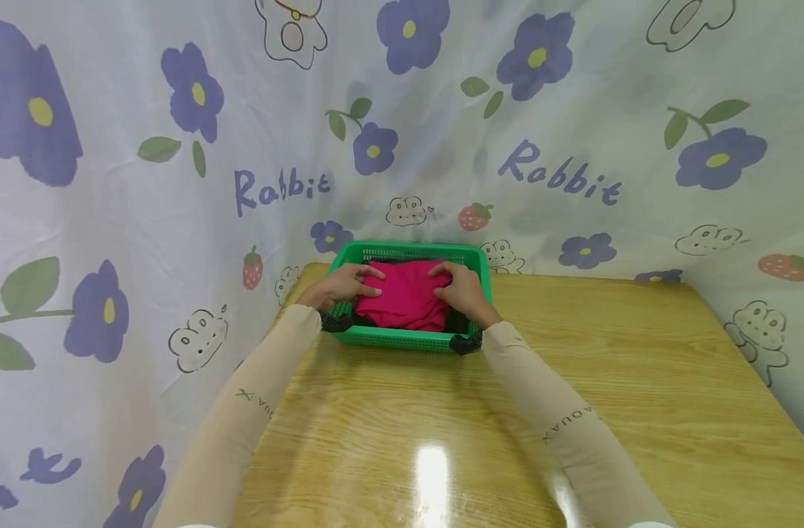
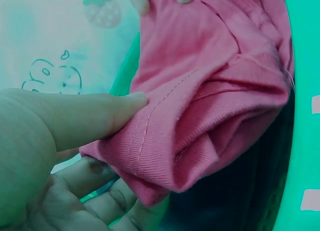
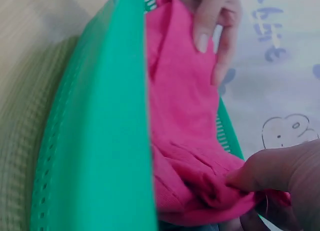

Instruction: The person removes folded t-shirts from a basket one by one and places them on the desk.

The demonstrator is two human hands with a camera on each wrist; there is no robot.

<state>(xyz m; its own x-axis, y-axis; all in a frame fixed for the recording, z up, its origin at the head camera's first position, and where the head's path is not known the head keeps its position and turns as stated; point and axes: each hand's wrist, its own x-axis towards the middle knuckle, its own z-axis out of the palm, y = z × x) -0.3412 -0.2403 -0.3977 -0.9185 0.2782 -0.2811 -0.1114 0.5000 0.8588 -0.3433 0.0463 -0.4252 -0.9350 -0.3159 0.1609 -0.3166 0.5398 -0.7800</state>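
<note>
A folded pink garment (image 1: 404, 293) with stitched hems lies inside a green plastic basket (image 1: 402, 339). My left hand (image 1: 338, 284) pinches the garment's left side, thumb on top and fingers beneath, as the left wrist view shows at the stitched fabric (image 2: 165, 126). On the opposite side my right hand (image 1: 464, 292) grips the cloth between thumb and fingers; in the right wrist view the thumb (image 3: 270, 171) presses on bunched fabric. Dark cloth (image 2: 215, 191) shows beneath the pink garment. What the hidden fingertips touch underneath cannot be seen.
The basket stands at the back left of a wooden table (image 1: 606, 352), close to a white curtain (image 1: 441, 147) printed with flowers and rabbits. Black straps or bands (image 1: 466, 342) sit at both wrists near the basket's front rim.
</note>
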